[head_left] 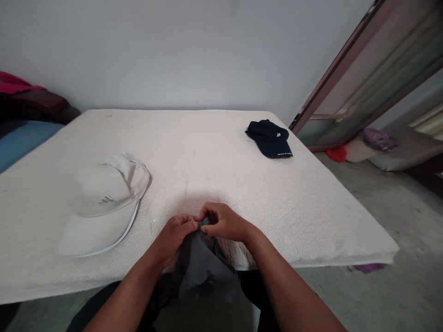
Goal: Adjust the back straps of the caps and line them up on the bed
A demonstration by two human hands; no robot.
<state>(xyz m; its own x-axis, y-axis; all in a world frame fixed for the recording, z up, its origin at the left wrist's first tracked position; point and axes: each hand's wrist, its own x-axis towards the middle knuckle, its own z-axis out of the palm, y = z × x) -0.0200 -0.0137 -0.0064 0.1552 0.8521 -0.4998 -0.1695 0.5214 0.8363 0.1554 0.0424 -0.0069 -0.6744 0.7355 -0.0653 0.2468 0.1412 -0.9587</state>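
Note:
My left hand (pixel 178 230) and my right hand (pixel 223 222) meet at the near edge of a white mattress (pixel 214 157). Both pinch the top of a dark grey cap (pixel 204 267) that hangs down toward my lap. The fingers of both hands are closed on a small strap or band at its upper edge. A white cap (pixel 104 203) lies flat on the mattress to the left of my hands. A navy blue cap (pixel 270 138) with a small white logo rests farther off, toward the back right corner.
A plain pale wall stands behind the mattress. Red and blue bedding (pixel 24 115) is piled at the far left. A framed glass panel (pixel 367 78) leans at the right over a bare concrete floor (pixel 398 221), with bags near its base.

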